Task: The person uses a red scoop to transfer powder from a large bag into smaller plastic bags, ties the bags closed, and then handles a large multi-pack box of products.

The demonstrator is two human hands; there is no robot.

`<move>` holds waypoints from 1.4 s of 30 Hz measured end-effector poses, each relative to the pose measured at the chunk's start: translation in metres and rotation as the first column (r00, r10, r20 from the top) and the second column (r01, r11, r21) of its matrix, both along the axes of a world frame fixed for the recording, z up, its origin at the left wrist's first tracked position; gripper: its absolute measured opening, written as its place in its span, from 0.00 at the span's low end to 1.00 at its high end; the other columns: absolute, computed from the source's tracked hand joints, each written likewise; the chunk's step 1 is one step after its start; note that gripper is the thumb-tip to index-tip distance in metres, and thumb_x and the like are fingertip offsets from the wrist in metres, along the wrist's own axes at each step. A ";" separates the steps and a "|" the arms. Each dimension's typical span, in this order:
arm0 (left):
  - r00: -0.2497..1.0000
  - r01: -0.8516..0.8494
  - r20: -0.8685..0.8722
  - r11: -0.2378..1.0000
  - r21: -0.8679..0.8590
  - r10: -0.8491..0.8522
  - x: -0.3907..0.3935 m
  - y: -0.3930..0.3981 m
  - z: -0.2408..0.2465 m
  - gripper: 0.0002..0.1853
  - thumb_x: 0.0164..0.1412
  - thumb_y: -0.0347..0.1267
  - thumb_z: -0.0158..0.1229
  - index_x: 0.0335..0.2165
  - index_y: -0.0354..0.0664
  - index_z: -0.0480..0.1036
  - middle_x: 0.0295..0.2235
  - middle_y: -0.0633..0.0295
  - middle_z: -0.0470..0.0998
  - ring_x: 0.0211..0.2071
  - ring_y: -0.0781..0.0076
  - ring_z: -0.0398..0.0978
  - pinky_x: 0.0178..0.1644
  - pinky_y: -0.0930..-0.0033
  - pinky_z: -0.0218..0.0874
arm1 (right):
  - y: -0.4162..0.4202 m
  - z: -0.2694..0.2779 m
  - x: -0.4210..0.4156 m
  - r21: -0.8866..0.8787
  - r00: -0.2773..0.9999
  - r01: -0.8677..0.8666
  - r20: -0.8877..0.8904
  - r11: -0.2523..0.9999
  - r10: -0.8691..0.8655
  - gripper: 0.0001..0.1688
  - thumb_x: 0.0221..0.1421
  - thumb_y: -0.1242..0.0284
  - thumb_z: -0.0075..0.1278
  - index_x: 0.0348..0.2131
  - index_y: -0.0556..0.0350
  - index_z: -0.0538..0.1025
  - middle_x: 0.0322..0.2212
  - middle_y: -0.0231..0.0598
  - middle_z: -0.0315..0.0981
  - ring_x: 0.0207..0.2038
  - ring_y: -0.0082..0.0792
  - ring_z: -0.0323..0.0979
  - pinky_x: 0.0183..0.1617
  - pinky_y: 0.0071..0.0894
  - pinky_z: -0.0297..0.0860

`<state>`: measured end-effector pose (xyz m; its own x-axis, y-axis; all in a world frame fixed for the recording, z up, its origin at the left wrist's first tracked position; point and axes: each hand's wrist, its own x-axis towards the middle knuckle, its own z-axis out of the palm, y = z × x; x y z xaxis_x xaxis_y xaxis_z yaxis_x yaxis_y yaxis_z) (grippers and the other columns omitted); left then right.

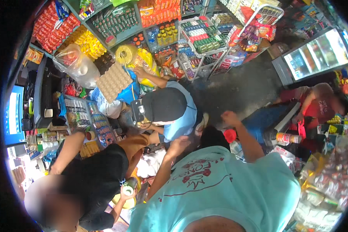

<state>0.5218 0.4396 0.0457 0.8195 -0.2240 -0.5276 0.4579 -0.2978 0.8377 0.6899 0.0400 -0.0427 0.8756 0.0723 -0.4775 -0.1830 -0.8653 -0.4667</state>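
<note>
My left hand [179, 144] is raised in front of my light teal shirt [220, 185], just behind a person in a light blue shirt; I see nothing held in it, its fingers slightly blurred. My right hand [231, 118] hangs over the dark floor, fingers curled, and whether it holds anything is unclear. A round red lid or container [229, 135] lies just below that hand. The person in the black cap [164, 104] has one hand beside an empty cardboard egg tray [114, 84] and a yellow plastic package [147, 64].
At left, a person in a black shirt [90, 171] holds a cup. Another person in a red shirt [319, 108] sits at right. A wire rack [203, 34] stands ahead, shelves [124, 36] of packaged goods behind it. A glass-door fridge [317, 55] is at the upper right.
</note>
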 end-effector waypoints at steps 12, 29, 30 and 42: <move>0.965 -0.246 -0.083 0.968 0.056 0.250 0.150 -0.110 0.098 0.23 0.64 0.31 0.63 0.54 0.32 0.72 0.50 0.49 0.80 0.51 0.59 0.78 0.54 0.61 0.69 | 0.055 0.014 0.313 0.312 0.988 -0.139 -0.022 0.940 0.153 0.20 0.60 0.61 0.61 0.44 0.57 0.79 0.30 0.39 0.81 0.31 0.32 0.78 0.36 0.35 0.73; 0.911 -0.409 0.058 0.912 0.018 0.408 0.309 -0.146 0.115 0.24 0.63 0.29 0.62 0.56 0.36 0.71 0.44 0.53 0.82 0.46 0.66 0.79 0.49 0.63 0.70 | 0.064 0.075 0.564 0.119 0.902 -0.078 0.431 0.990 0.019 0.19 0.53 0.58 0.60 0.35 0.54 0.83 0.33 0.50 0.83 0.37 0.47 0.82 0.44 0.43 0.74; 0.897 -0.437 -0.039 0.897 0.061 0.440 0.311 -0.145 0.108 0.24 0.63 0.28 0.62 0.57 0.36 0.71 0.43 0.54 0.82 0.44 0.65 0.80 0.49 0.64 0.70 | 0.075 0.077 0.601 0.190 0.957 0.002 0.283 0.982 -0.056 0.18 0.53 0.58 0.59 0.35 0.52 0.83 0.34 0.49 0.84 0.39 0.49 0.82 0.45 0.44 0.74; 0.639 -0.767 -0.088 0.642 -0.003 0.764 0.391 -0.141 0.107 0.21 0.66 0.27 0.59 0.55 0.33 0.71 0.45 0.57 0.81 0.46 0.70 0.79 0.50 0.68 0.70 | 0.142 0.028 0.759 -0.141 0.889 -0.447 0.034 0.883 0.456 0.52 0.38 0.39 0.69 0.52 0.57 0.76 0.49 0.54 0.78 0.52 0.50 0.77 0.58 0.46 0.70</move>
<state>0.9127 0.2981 0.1529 0.6674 0.4458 -0.5965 0.5660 0.2168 0.7954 1.4494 0.1817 -0.0145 0.7916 0.4102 -0.4529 0.2682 -0.8992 -0.3458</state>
